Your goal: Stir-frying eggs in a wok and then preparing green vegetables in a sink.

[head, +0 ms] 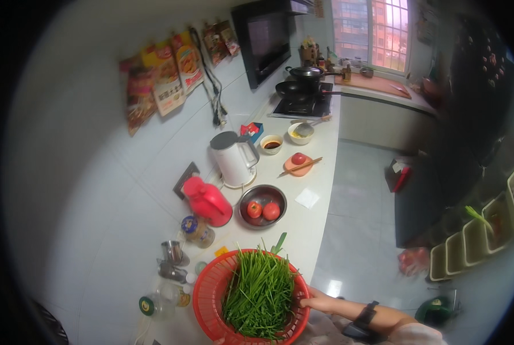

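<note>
My right hand (315,300) grips the right rim of a red plastic colander basket (204,284). The basket is heaped with long green garlic chives (261,293) and sits low in the view, over the near end of the white counter (300,228). My left hand is out of view. A green leaf piece (279,243) pokes out just beyond the basket's far rim. Farther along the counter stands a stainless steel bowl (242,215) with two tomatoes (271,211) in it.
Jars (198,232), a red thermos jug (207,202) and a white electric kettle (231,159) line the wall. Beyond are a sauce bowl (271,144), a bowl with a ladle (301,133), and a pink board (299,168). Pans (298,90) rest on the stove; bins (474,243) stand right.
</note>
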Tool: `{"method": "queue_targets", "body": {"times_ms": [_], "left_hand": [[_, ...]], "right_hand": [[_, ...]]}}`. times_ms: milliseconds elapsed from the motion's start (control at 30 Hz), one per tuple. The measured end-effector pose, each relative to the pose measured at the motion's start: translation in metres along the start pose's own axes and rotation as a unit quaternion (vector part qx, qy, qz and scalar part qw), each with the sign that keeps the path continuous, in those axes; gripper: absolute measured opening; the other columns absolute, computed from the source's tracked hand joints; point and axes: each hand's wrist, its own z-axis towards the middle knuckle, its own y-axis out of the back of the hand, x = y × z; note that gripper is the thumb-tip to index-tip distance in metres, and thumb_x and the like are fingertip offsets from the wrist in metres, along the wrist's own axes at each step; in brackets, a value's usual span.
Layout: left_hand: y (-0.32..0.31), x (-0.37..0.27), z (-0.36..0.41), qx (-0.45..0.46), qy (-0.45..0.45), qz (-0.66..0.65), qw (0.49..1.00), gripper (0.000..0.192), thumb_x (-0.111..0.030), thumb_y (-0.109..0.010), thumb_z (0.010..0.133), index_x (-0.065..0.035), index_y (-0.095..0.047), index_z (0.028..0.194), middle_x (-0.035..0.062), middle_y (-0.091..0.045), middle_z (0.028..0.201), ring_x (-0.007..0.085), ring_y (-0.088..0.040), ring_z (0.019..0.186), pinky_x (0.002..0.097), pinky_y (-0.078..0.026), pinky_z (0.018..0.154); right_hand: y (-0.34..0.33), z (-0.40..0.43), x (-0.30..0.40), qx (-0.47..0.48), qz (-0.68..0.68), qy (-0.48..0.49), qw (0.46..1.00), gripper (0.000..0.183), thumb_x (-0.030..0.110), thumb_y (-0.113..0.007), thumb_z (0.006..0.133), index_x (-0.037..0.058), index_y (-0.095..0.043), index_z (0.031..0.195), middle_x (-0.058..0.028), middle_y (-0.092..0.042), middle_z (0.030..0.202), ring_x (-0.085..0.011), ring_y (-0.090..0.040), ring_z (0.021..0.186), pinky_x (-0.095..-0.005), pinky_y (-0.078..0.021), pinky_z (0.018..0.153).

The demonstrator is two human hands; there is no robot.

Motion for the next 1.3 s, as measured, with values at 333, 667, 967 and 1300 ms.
{"method": "queue_targets", "body": {"times_ms": [333,667,967,1300], "left_hand": [[-0.204,0.084,0.024,0.095,0.005,0.043,0.995,0.06,-0.02,-0.055,0.076,-0.0124,-0.035,0.132,0.0052,-0.048,0.12,0.023,-0.048,0.105,0.0402,-0.041,0.087],[-0.474,0.166,0.121,0.195,0.046,0.069,0.977,0.048,-0.019,-0.056,0.078,-0.0073,-0.044,0.123,0.0043,-0.054,0.108,0.0204,-0.051,0.1,0.0361,-0.042,0.086],[-0.716,0.23,0.304,0.359,0.155,0.207,0.897,0.042,-0.025,-0.055,0.08,-0.0018,-0.052,0.116,0.0069,-0.058,0.109,0.0195,-0.053,0.1,0.0328,-0.04,0.091],[-1.067,0.324,0.426,0.536,0.234,0.257,0.769,0.047,-0.015,-0.059,0.082,-0.0048,-0.042,0.125,0.0043,-0.055,0.107,0.0128,-0.052,0.099,0.0299,-0.043,0.086]], "right_hand": [[0.197,-0.066,0.101,-0.034,-0.014,0.045,0.998,0.065,0.002,-0.052,0.077,0.0041,-0.025,0.136,-0.0072,-0.048,0.118,-0.0163,-0.046,0.106,-0.0301,-0.0398,0.091],[0.416,-0.096,0.175,-0.23,0.099,0.122,0.961,0.034,0.009,-0.059,0.078,0.0029,-0.054,0.111,-0.0073,-0.06,0.097,-0.0197,-0.058,0.088,-0.0321,-0.0466,0.079],[0.596,-0.06,0.283,-0.368,0.142,0.106,0.913,0.049,0.003,-0.054,0.072,0.0036,-0.043,0.12,-0.0054,-0.053,0.103,-0.018,-0.051,0.095,-0.0305,-0.0443,0.082],[0.775,-0.056,0.395,-0.629,0.232,0.135,0.73,0.057,0.003,-0.055,0.069,0.0042,-0.042,0.125,-0.011,-0.055,0.106,-0.0256,-0.054,0.093,-0.0362,-0.0466,0.082]]}}
